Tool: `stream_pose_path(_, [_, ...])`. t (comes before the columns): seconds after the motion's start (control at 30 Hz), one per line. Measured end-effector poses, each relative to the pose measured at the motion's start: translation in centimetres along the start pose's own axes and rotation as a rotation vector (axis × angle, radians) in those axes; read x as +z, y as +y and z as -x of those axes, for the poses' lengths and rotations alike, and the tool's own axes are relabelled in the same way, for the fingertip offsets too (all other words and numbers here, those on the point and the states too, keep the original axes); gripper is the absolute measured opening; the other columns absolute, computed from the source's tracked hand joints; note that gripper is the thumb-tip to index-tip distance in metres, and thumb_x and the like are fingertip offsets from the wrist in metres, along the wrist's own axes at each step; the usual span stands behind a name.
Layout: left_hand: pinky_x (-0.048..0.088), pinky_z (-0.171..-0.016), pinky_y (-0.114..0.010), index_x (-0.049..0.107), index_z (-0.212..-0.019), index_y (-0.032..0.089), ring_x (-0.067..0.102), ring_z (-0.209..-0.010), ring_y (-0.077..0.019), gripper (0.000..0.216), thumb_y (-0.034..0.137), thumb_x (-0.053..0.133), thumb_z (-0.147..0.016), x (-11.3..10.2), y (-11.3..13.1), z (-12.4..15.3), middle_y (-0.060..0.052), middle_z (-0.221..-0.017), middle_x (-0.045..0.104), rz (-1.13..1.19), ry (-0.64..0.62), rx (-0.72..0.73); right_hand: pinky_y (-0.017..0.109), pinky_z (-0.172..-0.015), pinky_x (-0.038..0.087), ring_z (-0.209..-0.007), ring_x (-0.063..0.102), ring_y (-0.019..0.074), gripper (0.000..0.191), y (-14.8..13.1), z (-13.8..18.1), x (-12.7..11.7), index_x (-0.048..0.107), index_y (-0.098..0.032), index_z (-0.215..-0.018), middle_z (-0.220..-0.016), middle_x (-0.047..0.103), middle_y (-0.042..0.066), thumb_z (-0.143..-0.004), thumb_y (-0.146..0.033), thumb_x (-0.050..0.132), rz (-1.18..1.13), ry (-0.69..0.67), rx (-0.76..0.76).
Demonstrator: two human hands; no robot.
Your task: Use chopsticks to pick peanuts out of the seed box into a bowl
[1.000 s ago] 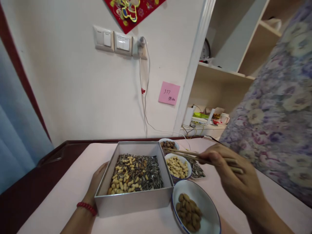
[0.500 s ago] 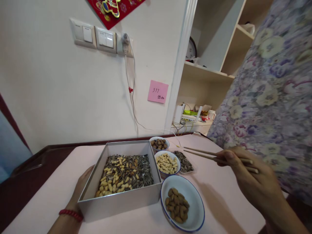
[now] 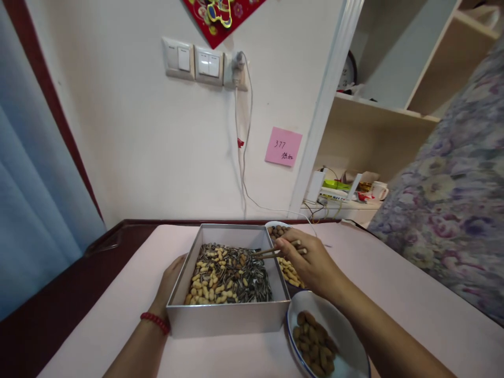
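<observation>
My left hand [image 3: 170,281], with a red beaded bracelet [image 3: 156,321] at the wrist, lies along the left outer wall of a silver-grey box [image 3: 228,319]. Its fingers are stretched out, partly hidden by the wall. In the box are striped sunflower seeds [image 3: 258,286], peanuts in shells [image 3: 208,291] and some brown nuts. My right hand [image 3: 311,260] is closed around a pair of chopsticks [image 3: 271,253], reaching over the right wall. Their tips are among the seeds near the box's right side; whether they pinch anything, I cannot tell.
Right of the box stand a bowl of almonds [image 3: 313,344], a bowl of peanuts [image 3: 290,272] partly under my hand, and a bowl of round brown nuts [image 3: 277,230]. A white cable [image 3: 271,209] runs down the wall to the pink-covered table [image 3: 397,262].
My right hand has moved left with the chopsticks, from beyond the bowls to over the box, and now covers the seed tray. The view has turned left. My left hand stays at the box.
</observation>
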State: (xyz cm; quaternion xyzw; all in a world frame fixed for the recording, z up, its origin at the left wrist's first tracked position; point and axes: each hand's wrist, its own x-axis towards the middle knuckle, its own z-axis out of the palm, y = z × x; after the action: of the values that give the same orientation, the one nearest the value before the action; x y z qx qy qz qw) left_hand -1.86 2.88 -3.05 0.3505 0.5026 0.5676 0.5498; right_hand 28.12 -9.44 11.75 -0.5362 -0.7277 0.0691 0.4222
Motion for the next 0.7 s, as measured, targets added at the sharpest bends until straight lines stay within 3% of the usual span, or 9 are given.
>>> stream_pose_path(0.23, [0.059,-0.072,-0.037,0.07,-0.094,0.014,0.073,-0.08,-0.0309,0.038,0.034,0.079,-0.063,-0.4,-0.5,-0.5,-0.01,-0.081,0.077,0.058,-0.071,-0.025,0.029,-0.066,0.038,-0.071,0.051,0.015,0.033,1.9,-1.6,2.6,0.062,-0.02,-0.078,-0.078,0.06,0.003,-0.096,-0.043,0.045,0.089,-0.108,-0.026])
stream_pose_path(0.47, [0.059,-0.07,-0.035,0.069,-0.094,0.015,0.073,-0.071,-0.0261,0.03,0.027,0.075,-0.067,-0.1,-0.5,-0.3,-0.008,-0.08,0.076,0.102,-0.062,-0.045,0.029,-0.064,0.035,-0.07,0.048,0.0142,0.034,2.5,-1.8,3.9,0.054,-0.02,-0.069,-0.073,0.057,0.001,-0.096,-0.038,0.046,0.085,-0.088,-0.053])
stream_pose_path(0.6, [0.059,-0.068,-0.035,0.071,-0.091,0.015,0.073,-0.072,-0.0271,0.022,0.025,0.072,-0.072,-0.2,-0.3,-0.3,-0.008,-0.076,0.076,0.074,-0.053,-0.039,0.029,-0.062,0.036,-0.066,0.048,0.0138,0.036,2.3,-1.3,3.3,0.051,-0.02,-0.067,-0.069,0.054,0.001,-0.096,-0.039,0.045,0.049,-0.024,-0.049])
stream_pose_path(0.7, [0.059,-0.07,-0.033,0.072,-0.085,0.015,0.073,-0.077,-0.0284,0.015,0.023,0.071,-0.072,-0.2,0.0,-0.2,-0.008,-0.074,0.076,0.004,-0.003,0.004,0.029,-0.062,0.039,-0.065,0.05,0.0136,0.037,1.5,-0.3,1.4,0.053,-0.02,-0.067,-0.068,0.055,0.001,-0.096,-0.041,0.045,0.011,0.038,-0.052])
